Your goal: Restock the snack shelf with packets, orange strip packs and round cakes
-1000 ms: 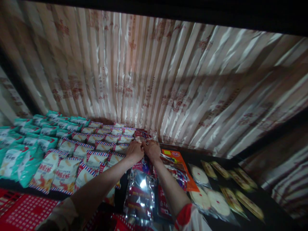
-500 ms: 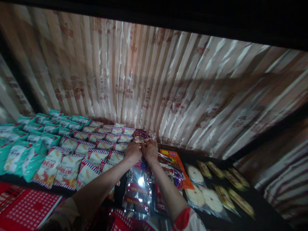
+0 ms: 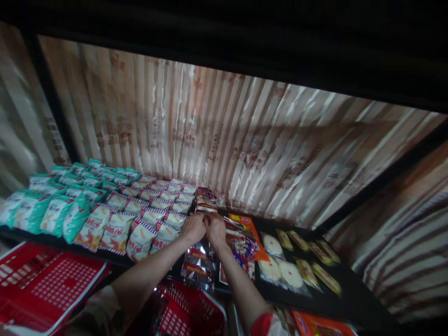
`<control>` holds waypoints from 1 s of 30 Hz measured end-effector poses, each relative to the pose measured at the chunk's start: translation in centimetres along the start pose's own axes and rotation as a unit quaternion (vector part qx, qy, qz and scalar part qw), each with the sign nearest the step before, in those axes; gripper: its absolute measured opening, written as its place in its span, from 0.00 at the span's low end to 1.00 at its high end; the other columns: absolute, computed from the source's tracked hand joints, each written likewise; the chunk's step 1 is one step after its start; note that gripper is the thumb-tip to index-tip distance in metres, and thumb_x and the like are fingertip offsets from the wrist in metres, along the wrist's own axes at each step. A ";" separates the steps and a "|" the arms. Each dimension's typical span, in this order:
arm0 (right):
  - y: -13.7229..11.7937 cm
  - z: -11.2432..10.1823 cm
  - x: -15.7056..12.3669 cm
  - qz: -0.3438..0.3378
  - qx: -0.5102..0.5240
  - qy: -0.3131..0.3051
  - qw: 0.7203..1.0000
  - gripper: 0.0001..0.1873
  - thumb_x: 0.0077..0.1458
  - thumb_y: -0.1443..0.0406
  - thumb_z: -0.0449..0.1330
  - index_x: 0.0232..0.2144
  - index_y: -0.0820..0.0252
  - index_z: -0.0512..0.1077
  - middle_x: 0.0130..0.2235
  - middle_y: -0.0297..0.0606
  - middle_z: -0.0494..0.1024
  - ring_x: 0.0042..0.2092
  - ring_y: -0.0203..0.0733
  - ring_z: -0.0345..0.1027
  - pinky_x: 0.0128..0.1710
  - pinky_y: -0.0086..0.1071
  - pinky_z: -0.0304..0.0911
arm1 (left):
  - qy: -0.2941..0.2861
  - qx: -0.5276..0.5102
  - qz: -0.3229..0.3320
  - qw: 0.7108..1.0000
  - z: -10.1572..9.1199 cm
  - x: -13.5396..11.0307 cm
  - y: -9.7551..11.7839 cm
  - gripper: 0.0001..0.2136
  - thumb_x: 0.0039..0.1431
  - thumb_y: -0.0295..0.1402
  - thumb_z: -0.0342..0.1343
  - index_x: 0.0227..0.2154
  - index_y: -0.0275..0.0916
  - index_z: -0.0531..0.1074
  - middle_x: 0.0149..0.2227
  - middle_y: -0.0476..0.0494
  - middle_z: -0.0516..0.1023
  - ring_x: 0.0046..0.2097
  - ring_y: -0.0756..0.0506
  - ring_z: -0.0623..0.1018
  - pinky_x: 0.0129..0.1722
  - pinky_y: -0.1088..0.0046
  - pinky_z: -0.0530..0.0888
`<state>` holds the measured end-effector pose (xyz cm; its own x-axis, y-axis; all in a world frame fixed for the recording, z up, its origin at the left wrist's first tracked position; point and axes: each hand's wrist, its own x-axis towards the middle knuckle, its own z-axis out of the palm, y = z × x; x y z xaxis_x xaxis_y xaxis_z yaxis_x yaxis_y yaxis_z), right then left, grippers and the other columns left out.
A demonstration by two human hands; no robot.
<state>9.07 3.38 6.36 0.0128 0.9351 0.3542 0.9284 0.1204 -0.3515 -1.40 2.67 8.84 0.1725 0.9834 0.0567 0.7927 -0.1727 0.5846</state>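
My left hand and my right hand are side by side over a column of shiny red-and-silver snack packets on a dark shelf. Both hands have their fingers curled down onto a packet in that column; the fingertips are hidden beneath the knuckles. One more dark red packet lies just beyond the hands, by the back wall. Rows of white packets with red-and-blue striped edges lie directly left of my left hand.
Teal packets fill the shelf's far left. An orange packet, round white cakes and long yellowish bars lie to the right. Red plastic baskets sit below the shelf edge. A striped curtain-like wall backs the shelf.
The view has pulled back and tilted down, so the baskets and shelf edge show more. Both hands have stayed together and drawn slightly toward me along the packet column.
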 end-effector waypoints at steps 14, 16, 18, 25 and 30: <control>-3.3 -1.7 -7.7 0.000 -0.005 -0.026 1.000 0.15 0.56 0.68 0.47 0.36 0.62 0.74 0.39 0.43 0.77 0.42 0.40 0.66 0.44 0.29 0.56 | 0.007 -0.026 0.052 0.998 0.9 -7.1 -2.5 0.16 0.54 0.24 0.42 0.42 0.37 0.70 0.44 0.41 0.76 0.45 0.47 0.74 0.47 0.74 0.67; -4.0 -1.9 -9.0 0.013 -0.018 -0.030 0.999 0.15 0.57 0.67 0.47 0.36 0.61 0.74 0.37 0.42 0.77 0.42 0.40 0.67 0.42 0.28 0.57 | 0.007 -0.040 0.060 0.997 1.0 -8.3 -2.9 0.16 0.53 0.22 0.42 0.42 0.37 0.70 0.44 0.41 0.75 0.46 0.47 0.73 0.48 0.74 0.67; -4.6 -2.1 -10.3 0.018 -0.028 -0.031 0.999 0.15 0.57 0.67 0.47 0.35 0.61 0.74 0.35 0.41 0.77 0.41 0.40 0.67 0.41 0.28 0.56 | 0.010 -0.050 0.060 0.997 1.0 -9.6 -3.3 0.16 0.53 0.22 0.42 0.42 0.37 0.70 0.44 0.41 0.75 0.45 0.47 0.74 0.48 0.73 0.67; -6.2 -1.4 -15.0 0.040 -0.009 -0.064 0.997 0.15 0.57 0.67 0.47 0.39 0.58 0.73 0.39 0.40 0.77 0.40 0.39 0.69 0.39 0.27 0.57 | -0.004 -0.078 0.038 0.996 2.0 -14.7 -5.2 0.15 0.55 0.23 0.41 0.42 0.36 0.68 0.44 0.40 0.75 0.46 0.47 0.73 0.48 0.73 0.67; -6.8 0.1 -18.1 0.038 -0.009 -0.109 0.993 0.15 0.58 0.67 0.46 0.37 0.60 0.73 0.37 0.41 0.77 0.41 0.40 0.68 0.40 0.28 0.57 | -0.048 -0.105 0.004 0.993 2.8 -17.7 -6.9 0.13 0.56 0.22 0.41 0.40 0.39 0.66 0.41 0.44 0.75 0.43 0.48 0.74 0.46 0.74 0.67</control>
<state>2.47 -14.39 2.28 0.0051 0.9914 0.1311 0.9342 0.0420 -0.3542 -8.31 -13.67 1.57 0.2404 0.9706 -0.0096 0.6532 -0.1544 0.7413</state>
